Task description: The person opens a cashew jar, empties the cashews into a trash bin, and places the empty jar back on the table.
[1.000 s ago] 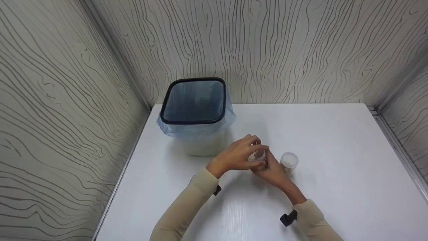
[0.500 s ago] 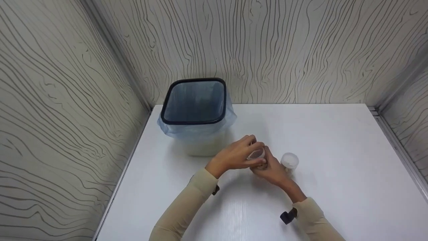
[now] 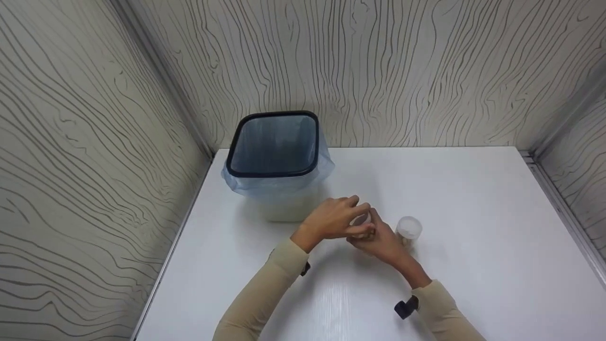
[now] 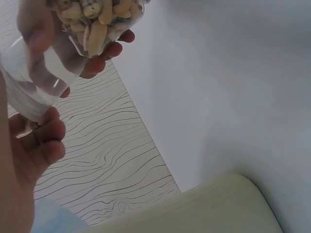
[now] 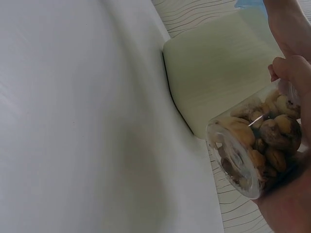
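In the head view my left hand (image 3: 329, 220) and right hand (image 3: 384, 244) meet over the middle of the table. Between them is a small clear plastic jar (image 5: 238, 145), partly filled with pale and brown nuts (image 4: 97, 29). My right hand grips the jar's body, its fingers wrapped round the side. At the upper end, the curled fingers and thumb of my left hand hold the translucent lid (image 3: 361, 219). The left fingers partly hide the lid, so whether it sits loose cannot be told. Just beyond my right wrist stands a second small jar (image 3: 409, 228) with a whitish lid.
A pale green bin (image 3: 289, 210) with a black rim (image 3: 272, 174) and a blue liner bag (image 3: 326, 166) stands at the back left of the white table (image 3: 473, 213). Panels with wood-grain lines (image 3: 378, 71) rise at the back and sides.
Both hands have shifted slightly left along with the jar, and the left fingers have changed position a little around its lid. The second jar and the bin stay where they were.
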`<state>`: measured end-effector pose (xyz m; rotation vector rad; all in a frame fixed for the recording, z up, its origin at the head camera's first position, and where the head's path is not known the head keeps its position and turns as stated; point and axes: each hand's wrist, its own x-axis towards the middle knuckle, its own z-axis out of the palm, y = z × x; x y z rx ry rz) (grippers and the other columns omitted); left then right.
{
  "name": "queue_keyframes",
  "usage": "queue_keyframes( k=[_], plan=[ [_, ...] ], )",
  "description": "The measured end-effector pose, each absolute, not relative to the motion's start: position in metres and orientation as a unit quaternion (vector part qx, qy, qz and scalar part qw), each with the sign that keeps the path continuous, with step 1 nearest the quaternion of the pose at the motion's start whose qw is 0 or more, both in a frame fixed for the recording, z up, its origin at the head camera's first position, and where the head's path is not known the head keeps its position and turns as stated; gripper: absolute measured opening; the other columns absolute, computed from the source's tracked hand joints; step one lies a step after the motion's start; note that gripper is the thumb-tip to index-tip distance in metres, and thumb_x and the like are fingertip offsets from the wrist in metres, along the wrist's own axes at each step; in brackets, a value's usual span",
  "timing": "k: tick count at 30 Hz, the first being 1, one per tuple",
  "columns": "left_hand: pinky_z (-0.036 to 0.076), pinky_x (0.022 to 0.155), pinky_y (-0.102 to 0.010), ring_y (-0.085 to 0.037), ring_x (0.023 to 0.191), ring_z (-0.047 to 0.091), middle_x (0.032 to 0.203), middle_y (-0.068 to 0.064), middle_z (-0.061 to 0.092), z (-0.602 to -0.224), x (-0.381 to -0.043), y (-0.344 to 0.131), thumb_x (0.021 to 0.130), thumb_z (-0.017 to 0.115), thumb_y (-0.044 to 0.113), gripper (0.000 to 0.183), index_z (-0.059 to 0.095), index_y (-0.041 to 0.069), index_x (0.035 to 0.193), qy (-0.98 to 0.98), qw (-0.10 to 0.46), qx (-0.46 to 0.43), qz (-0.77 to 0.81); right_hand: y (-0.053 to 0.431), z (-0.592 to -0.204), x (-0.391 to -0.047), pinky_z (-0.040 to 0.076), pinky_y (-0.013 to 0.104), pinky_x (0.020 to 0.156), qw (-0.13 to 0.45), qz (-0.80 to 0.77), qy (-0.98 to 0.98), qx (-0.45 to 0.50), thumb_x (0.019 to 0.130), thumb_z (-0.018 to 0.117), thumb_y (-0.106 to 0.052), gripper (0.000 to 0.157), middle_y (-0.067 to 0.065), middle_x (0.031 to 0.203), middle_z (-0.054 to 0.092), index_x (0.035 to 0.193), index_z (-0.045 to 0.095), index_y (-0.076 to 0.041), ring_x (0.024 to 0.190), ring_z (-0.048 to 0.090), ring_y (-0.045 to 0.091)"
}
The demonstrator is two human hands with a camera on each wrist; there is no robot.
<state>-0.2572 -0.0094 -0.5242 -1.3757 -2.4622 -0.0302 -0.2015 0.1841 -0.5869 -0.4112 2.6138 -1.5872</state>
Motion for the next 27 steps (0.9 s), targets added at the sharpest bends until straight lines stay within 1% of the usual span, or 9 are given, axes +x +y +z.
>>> queue_keyframes(
  k=[6,9,13,15,17,20,23,25,27],
  plan=[
    [0.052,0.057,-0.023,-0.009,0.067,0.058,0.099,0.001,0.068,-0.524,-0.257,-0.01,0.108,0.049,0.062,0.048,0.067,0.024,0.132,-0.866,0.156,-0.475,-0.008,0.184,-0.588,-0.202,0.059,0.032,0.09,0.027,-0.514,0.845,-0.142,0.088,0.09,-0.032,0.081,0.004,0.122,0.073,0.152,0.042,-0.023,0.106,0.072,0.017],
    [0.051,0.056,-0.023,-0.009,0.065,0.057,0.096,0.001,0.067,-0.525,-0.257,-0.01,0.108,0.05,0.06,0.046,0.067,0.023,0.129,-0.869,0.155,-0.47,-0.015,0.182,-0.588,-0.201,0.06,0.034,0.092,0.023,-0.513,0.845,-0.146,0.089,0.09,-0.03,0.08,0.006,0.126,0.072,0.152,0.042,-0.022,0.111,0.072,0.02],
    [0.05,0.055,-0.023,-0.009,0.063,0.057,0.091,0.001,0.068,-0.526,-0.256,-0.011,0.109,0.05,0.057,0.042,0.067,0.021,0.121,-0.874,0.156,-0.46,-0.026,0.179,-0.587,-0.201,0.061,0.044,0.098,0.008,-0.506,0.85,-0.144,0.088,0.089,-0.026,0.078,0.011,0.132,0.07,0.151,0.044,-0.016,0.121,0.07,0.028],
    [0.05,0.055,-0.022,-0.009,0.063,0.056,0.091,0.001,0.07,-0.527,-0.256,-0.011,0.109,0.05,0.057,0.042,0.066,0.019,0.119,-0.878,0.156,-0.452,-0.034,0.177,-0.585,-0.201,0.06,0.05,0.101,0.004,-0.501,0.854,-0.14,0.088,0.09,-0.025,0.078,0.013,0.135,0.069,0.151,0.045,-0.015,0.126,0.068,0.03],
    [0.048,0.053,-0.022,-0.008,0.06,0.054,0.088,0.002,0.071,-0.526,-0.256,-0.01,0.109,0.05,0.056,0.041,0.065,0.019,0.119,-0.883,0.156,-0.441,-0.04,0.176,-0.584,-0.201,0.059,0.053,0.103,0.003,-0.501,0.854,-0.137,0.087,0.09,-0.023,0.078,0.014,0.136,0.068,0.151,0.046,-0.015,0.127,0.068,0.032],
    [0.041,0.049,-0.022,-0.008,0.056,0.05,0.08,0.002,0.069,-0.525,-0.255,-0.009,0.108,0.05,0.056,0.042,0.065,0.017,0.117,-0.891,0.156,-0.423,-0.046,0.174,-0.582,-0.202,0.059,0.053,0.103,0.002,-0.497,0.857,-0.135,0.087,0.091,-0.022,0.076,0.013,0.135,0.068,0.149,0.048,-0.016,0.126,0.067,0.029],
    [0.036,0.046,-0.023,-0.009,0.053,0.048,0.072,0.002,0.065,-0.525,-0.255,-0.008,0.108,0.05,0.058,0.044,0.064,0.016,0.113,-0.899,0.154,-0.409,-0.042,0.173,-0.582,-0.203,0.059,0.049,0.1,-0.001,-0.493,0.859,-0.139,0.088,0.09,-0.022,0.073,0.011,0.131,0.07,0.148,0.049,-0.016,0.121,0.068,0.026],
    [0.035,0.045,-0.023,-0.009,0.052,0.049,0.07,0.003,0.064,-0.525,-0.254,-0.008,0.107,0.05,0.06,0.046,0.064,0.017,0.111,-0.902,0.149,-0.403,-0.041,0.173,-0.583,-0.203,0.059,0.048,0.099,0.0,-0.491,0.86,-0.142,0.089,0.09,-0.023,0.074,0.011,0.131,0.07,0.149,0.048,-0.016,0.121,0.069,0.025],
    [0.037,0.045,-0.023,-0.009,0.052,0.05,0.071,0.003,0.065,-0.525,-0.254,-0.007,0.107,0.049,0.062,0.048,0.064,0.017,0.11,-0.905,0.143,-0.399,-0.041,0.174,-0.584,-0.203,0.059,0.049,0.099,0.001,-0.491,0.859,-0.143,0.089,0.089,-0.024,0.074,0.013,0.132,0.07,0.15,0.048,-0.015,0.122,0.069,0.026]
  ],
)
